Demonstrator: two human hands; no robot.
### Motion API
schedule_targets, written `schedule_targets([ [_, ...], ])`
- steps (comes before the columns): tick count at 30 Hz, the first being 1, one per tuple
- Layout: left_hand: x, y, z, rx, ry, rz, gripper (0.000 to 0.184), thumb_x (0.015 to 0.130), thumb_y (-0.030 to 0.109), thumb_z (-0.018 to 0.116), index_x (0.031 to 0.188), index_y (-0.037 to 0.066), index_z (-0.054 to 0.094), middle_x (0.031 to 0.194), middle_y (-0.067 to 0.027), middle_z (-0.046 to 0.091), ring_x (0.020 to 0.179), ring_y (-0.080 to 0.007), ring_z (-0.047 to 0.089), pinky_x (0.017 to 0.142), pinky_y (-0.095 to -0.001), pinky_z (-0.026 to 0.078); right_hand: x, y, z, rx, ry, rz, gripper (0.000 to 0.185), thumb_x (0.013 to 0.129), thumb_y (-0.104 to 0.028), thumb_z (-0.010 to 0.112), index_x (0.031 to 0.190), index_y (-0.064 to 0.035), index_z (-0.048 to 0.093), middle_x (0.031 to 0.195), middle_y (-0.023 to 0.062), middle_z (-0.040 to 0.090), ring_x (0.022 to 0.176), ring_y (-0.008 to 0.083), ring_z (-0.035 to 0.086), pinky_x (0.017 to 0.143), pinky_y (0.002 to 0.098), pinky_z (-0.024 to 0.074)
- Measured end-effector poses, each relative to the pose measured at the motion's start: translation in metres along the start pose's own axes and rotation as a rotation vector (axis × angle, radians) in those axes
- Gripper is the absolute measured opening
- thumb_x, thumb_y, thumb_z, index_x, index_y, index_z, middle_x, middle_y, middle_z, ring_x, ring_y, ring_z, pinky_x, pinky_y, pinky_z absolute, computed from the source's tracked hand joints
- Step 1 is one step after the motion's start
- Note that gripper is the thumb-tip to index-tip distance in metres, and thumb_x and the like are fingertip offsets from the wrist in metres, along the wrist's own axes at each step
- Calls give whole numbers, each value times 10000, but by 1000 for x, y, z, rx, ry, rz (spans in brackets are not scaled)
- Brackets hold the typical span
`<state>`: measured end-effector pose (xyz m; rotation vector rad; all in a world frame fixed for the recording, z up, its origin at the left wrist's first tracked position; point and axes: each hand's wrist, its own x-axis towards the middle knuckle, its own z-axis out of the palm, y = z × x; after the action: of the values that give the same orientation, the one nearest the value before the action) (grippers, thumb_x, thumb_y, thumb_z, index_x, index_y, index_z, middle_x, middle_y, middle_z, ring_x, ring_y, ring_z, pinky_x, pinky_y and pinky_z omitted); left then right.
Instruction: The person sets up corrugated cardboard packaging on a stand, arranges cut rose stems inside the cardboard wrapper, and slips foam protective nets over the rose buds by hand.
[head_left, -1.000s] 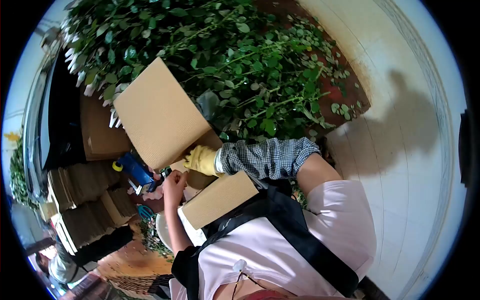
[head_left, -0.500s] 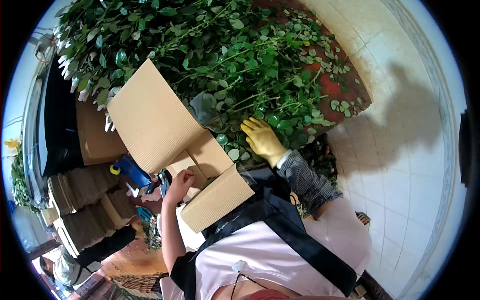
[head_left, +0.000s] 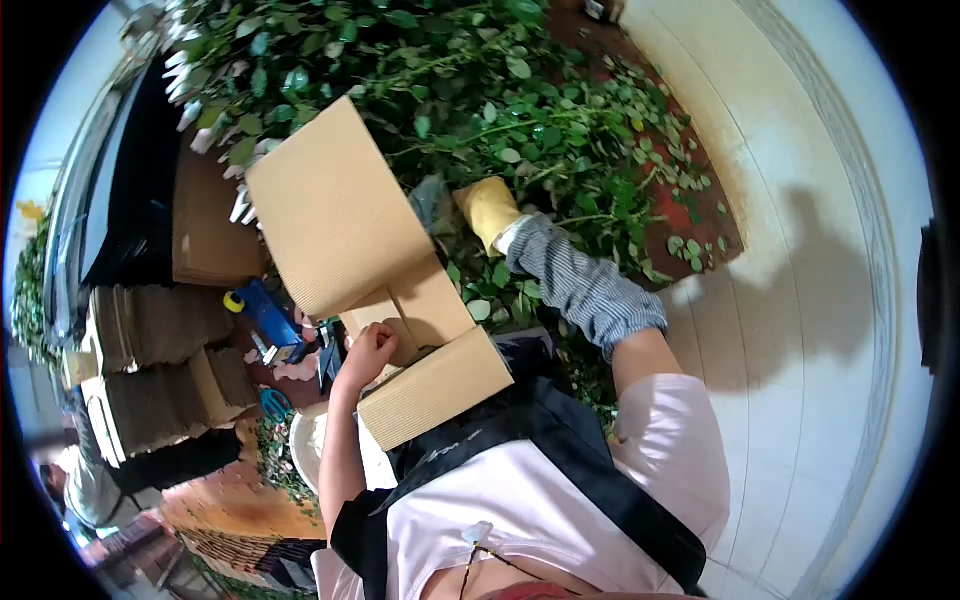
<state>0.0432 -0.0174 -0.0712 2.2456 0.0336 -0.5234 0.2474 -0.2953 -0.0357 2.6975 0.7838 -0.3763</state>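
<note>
My left hand (head_left: 372,350) is bare and rests on the inside of a folded piece of corrugated cardboard (head_left: 345,210). Its fingers are curled closed; whatever may be in them is hidden. The cardboard has one large panel standing up at the back and a narrower flap (head_left: 435,395) against my front. My right hand (head_left: 488,212), in a yellow glove, reaches over the pile of green leafy stems (head_left: 560,140) beyond the cardboard. Its fingertips are hidden, so their grip does not show. A greyish clear wrap (head_left: 428,203) lies just left of the glove.
White netted flower heads (head_left: 205,135) line the pile's left edge. On the left stand stacks of cardboard (head_left: 160,375), a blue tool with a yellow knob (head_left: 268,315) and teal-handled scissors (head_left: 275,404). Another person (head_left: 90,485) is at far lower left. Tiled floor (head_left: 790,400) lies right.
My right hand has moved left and farther over the stems, and its fingers, spread before, no longer show. My left hand stays on the cardboard. The whole view has shifted slightly.
</note>
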Motion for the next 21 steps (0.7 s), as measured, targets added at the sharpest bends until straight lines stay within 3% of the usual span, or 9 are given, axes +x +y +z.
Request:
schedule_targets([
  [1,-1,-2,1,7,12,34,285,930,193,638,1041,-69,615,924,-183,657,833,-271,643,766,-355,514,-10,4,-21,86,58,29,389,570,-276,875,919,-159,751,978,47,757,971,214,728,768,331,572],
  [3,0,-10,2,-84,19,13,303,918,210,647,1043,-67,631,947,-194,666,843,-278,648,772,-362,515,-17,13,-42,120,135,45,280,718,-258,817,963,-149,736,938,63,759,918,215,732,790,356,563],
  [6,-1,-2,0,-25,7,43,297,915,219,643,1006,-64,639,933,-200,671,838,-286,646,770,-366,516,-43,33,-61,190,449,277,197,1006,-93,491,1069,-101,678,836,79,727,783,202,697,824,354,524],
  [8,1,-2,0,-29,-6,38,296,915,218,642,1006,-64,640,931,-201,674,837,-289,649,768,-367,517,-39,60,-13,215,533,133,276,808,-134,730,1083,-108,716,822,108,691,808,259,661,839,406,537],
  [11,1,-6,-4,-26,-3,66,295,917,223,643,1010,-57,645,937,-201,679,842,-298,661,767,-375,521,-65,69,-12,222,485,42,486,770,-36,713,1242,-128,646,831,128,686,850,304,663,893,449,534],
  [13,-1,-1,-4,-87,-53,-15,292,920,229,645,1005,-50,649,939,-200,681,863,-311,666,777,-382,521,-95,73,-63,120,536,357,456,780,-57,712,1228,-93,634,870,133,688,893,297,665,948,430,519],
  [15,4,-17,2,-22,-19,103,289,928,229,642,1025,-44,654,958,-202,685,877,-313,668,785,-385,522,-119,91,-70,-118,998,348,415,825,-34,644,1237,-70,613,933,136,694,940,291,660,993,426,491],
  [17,3,-16,2,-42,-29,105,279,935,222,639,1034,-39,652,940,-188,690,843,-292,668,761,-376,522,-116,115,-44,50,1169,374,316,847,25,535,1124,-76,650,938,120,699,959,258,670,1036,451,441],
  [21,-1,-7,-6,-126,-66,3,277,942,223,641,1044,-34,645,894,-161,687,802,-249,657,734,-356,518,-190,141,-44,47,1074,421,340,794,13,604,1111,-62,704,1089,140,716,1056,311,654,1069,479,413],
])
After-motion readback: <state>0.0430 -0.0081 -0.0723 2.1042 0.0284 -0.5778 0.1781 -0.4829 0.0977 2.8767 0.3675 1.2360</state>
